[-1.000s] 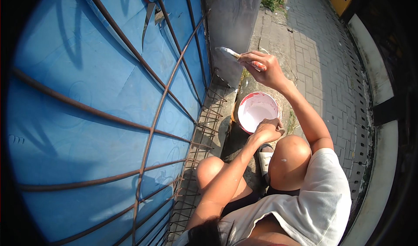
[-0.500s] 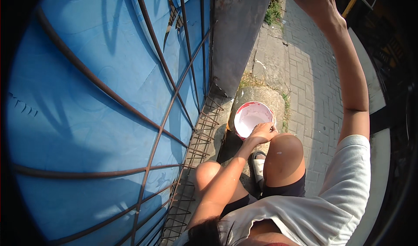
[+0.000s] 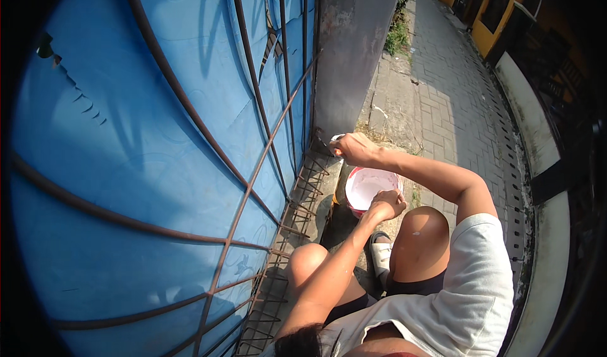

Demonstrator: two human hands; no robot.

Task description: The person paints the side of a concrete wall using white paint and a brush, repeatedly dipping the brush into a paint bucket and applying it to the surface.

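Note:
In my right hand (image 3: 354, 147) is a paintbrush (image 3: 336, 139), its white-smeared part showing at my fingers, near the lower part of a grey metal post (image 3: 348, 53); whether the bristles touch it I cannot tell. Below that, a white bucket (image 3: 368, 183) with red on its rim and pale paint inside stands on the concrete ledge. My left hand (image 3: 387, 204) grips its near right rim. Beside both hands, on the left, is a rusty bar grille (image 3: 248, 189) over blue sheeting (image 3: 126, 167) with some tears.
My bent knees (image 3: 418, 237) and sandalled foot (image 3: 381, 256) are below the bucket. A paved alley (image 3: 446, 104) runs along the right, with a white low wall (image 3: 521, 98), yellow building fronts (image 3: 490, 9) and weeds (image 3: 397, 31). Bent metal spikes (image 3: 310, 186) line the grille's foot.
My right hand with the brush rose high out to the upper right, then came down and left to near the post's bottom. My left hand stayed on the bucket rim.

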